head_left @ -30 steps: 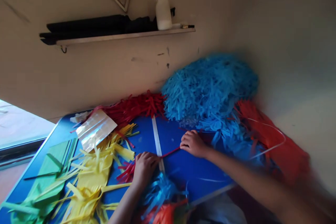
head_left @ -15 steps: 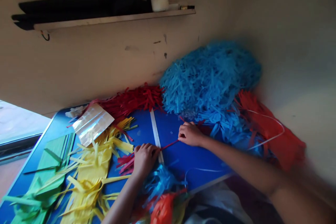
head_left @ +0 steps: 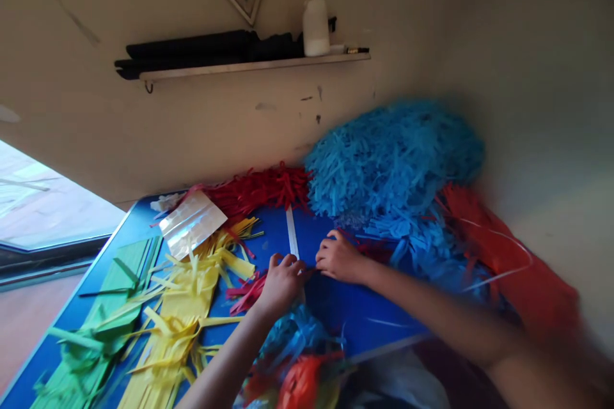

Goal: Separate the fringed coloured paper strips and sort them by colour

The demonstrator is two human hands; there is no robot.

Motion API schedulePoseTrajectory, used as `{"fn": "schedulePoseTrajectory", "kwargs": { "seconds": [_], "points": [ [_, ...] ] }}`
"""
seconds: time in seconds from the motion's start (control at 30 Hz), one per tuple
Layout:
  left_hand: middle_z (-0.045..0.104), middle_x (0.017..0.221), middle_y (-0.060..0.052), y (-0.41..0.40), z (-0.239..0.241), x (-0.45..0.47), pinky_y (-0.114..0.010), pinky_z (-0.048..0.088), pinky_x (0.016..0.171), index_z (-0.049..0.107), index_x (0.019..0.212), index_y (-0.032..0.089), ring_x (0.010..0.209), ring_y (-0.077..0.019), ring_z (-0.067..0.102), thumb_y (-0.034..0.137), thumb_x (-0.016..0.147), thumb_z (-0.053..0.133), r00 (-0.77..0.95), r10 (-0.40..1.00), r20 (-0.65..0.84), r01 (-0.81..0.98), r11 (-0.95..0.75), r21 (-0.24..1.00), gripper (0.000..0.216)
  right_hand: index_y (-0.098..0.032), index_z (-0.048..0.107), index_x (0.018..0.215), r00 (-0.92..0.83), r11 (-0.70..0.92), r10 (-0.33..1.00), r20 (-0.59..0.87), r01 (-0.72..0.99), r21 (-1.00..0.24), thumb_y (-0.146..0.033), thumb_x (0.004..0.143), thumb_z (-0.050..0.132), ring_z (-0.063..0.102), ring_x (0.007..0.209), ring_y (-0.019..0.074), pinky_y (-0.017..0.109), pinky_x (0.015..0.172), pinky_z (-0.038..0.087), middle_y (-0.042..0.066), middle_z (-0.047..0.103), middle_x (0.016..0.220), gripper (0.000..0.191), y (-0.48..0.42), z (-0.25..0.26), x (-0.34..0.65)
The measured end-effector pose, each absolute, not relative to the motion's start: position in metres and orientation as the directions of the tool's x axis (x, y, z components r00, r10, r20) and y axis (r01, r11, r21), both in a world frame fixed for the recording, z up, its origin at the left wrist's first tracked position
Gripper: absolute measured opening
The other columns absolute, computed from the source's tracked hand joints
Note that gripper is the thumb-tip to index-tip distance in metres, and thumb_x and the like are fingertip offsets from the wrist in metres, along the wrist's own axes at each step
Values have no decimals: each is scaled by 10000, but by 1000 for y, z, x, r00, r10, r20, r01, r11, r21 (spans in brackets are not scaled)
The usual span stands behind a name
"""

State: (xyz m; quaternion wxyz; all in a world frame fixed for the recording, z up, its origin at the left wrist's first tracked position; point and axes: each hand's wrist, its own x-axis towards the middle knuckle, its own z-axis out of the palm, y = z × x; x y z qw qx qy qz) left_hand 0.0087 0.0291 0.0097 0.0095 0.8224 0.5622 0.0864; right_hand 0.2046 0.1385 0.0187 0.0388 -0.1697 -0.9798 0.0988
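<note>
Over the blue table (head_left: 374,297), my left hand (head_left: 284,281) is closed in a pinch on a thin red paper strip. My right hand (head_left: 341,259) pinches the strip as well, its fingertips close to those of the left. Only a short dark bit of the strip shows in the gap; the rest is hidden by the fingers. Beside my left hand lies a bunch of crimson paper strips (head_left: 246,294). Just below it sits a tassel of blue paper (head_left: 300,329) with an orange-red paper piece (head_left: 302,383) nearer me.
Yellow fringe paper (head_left: 189,291) and green fringe paper (head_left: 122,316) lie on the left, near a shiny sheet (head_left: 192,225). Red fringe (head_left: 268,188), a large blue fringe heap (head_left: 393,160) and red paper (head_left: 508,255) line the wall. A shelf (head_left: 268,66) holds a white bottle (head_left: 316,25).
My hands have come closer together, and the red strip that was stretched between them is now mostly hidden. The whole view has shifted, with the scene lower and farther right.
</note>
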Motion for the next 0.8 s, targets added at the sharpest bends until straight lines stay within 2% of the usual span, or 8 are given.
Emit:
{"fn": "schedulePoseTrajectory", "kwargs": {
  "seconds": [0.2, 0.33, 0.4, 0.47, 0.53, 0.57, 0.63, 0.8],
  "points": [
    [723, 834, -15, 32, 5, 19, -536, 296, 990, 715, 801, 248, 887, -227, 612, 150, 898, 564, 320, 918, 235, 934, -348, 86, 205, -166, 714, 764, -957, 945, 276, 94, 252, -207, -87, 894, 537, 571, 881, 206, 436, 1003, 279, 87, 716, 862, 234, 131, 7, 187],
    [740, 834, -3, 27, 18, 17, -500, 296, 1030, 702, 828, 234, 830, -184, 645, 100, 912, 519, 287, 880, 379, 940, -334, 64, 243, -164, 721, 789, -909, 902, 392, 144, 349, -256, -178, 884, 599, 618, 870, 218, 409, 885, 364, 80, 732, 861, 155, 125, 27, 190],
    [754, 863, 15, 19, 41, 16, -495, 256, 1081, 704, 899, 259, 840, -160, 661, 114, 931, 511, 279, 839, 467, 935, -349, 67, 244, -169, 731, 843, -867, 843, 467, 173, 378, -383, -231, 940, 540, 637, 873, 196, 357, 836, 397, 67, 738, 908, 223, 121, 49, 194],
    [761, 858, 45, 10, 70, 17, -487, 226, 1122, 702, 933, 292, 823, -135, 674, 147, 939, 537, 280, 763, 583, 912, -401, 87, 220, -162, 737, 867, -865, 657, 492, 99, 294, -694, -313, 968, 493, 637, 832, 172, 299, 759, 424, 56, 734, 913, 304, 117, 74, 200],
    [761, 829, 67, 2, 98, 22, -469, 253, 1127, 699, 935, 312, 760, -115, 679, 150, 932, 564, 283, 665, 691, 879, -468, 90, 211, -143, 732, 811, -907, 257, 420, -32, 153, -954, -422, 910, 556, 597, 719, 149, 260, 657, 414, 42, 712, 815, 344, 114, 96, 205],
    [761, 816, 70, -2, 109, 25, -461, 278, 1117, 696, 938, 313, 733, -114, 680, 150, 930, 570, 275, 626, 730, 869, -486, 90, 207, -138, 721, 768, -921, 56, 381, -78, 107, -993, -464, 849, 620, 558, 654, 133, 246, 611, 392, 27, 688, 747, 351, 112, 104, 207],
    [761, 805, 62, -8, 121, 33, -453, 321, 1095, 687, 947, 301, 702, -120, 679, 161, 933, 572, 231, 598, 767, 869, -482, 114, 182, -138, 690, 712, -917, -180, 377, -133, 68, -981, -502, 735, 724, 475, 568, 98, 224, 551, 343, -6, 632, 652, 367, 107, 114, 209],
    [745, 882, 10, -26, 108, 49, -399, 435, 1016, 676, 1045, 276, 796, -141, 688, 159, 925, 572, 35, 697, 717, 839, -410, 358, 197, -139, 663, 749, -846, -393, 499, -187, -29, -919, -504, 620, 842, 457, 520, 76, 197, 503, 326, -33, 579, 601, 427, 81, 111, 209]
  ]
}}
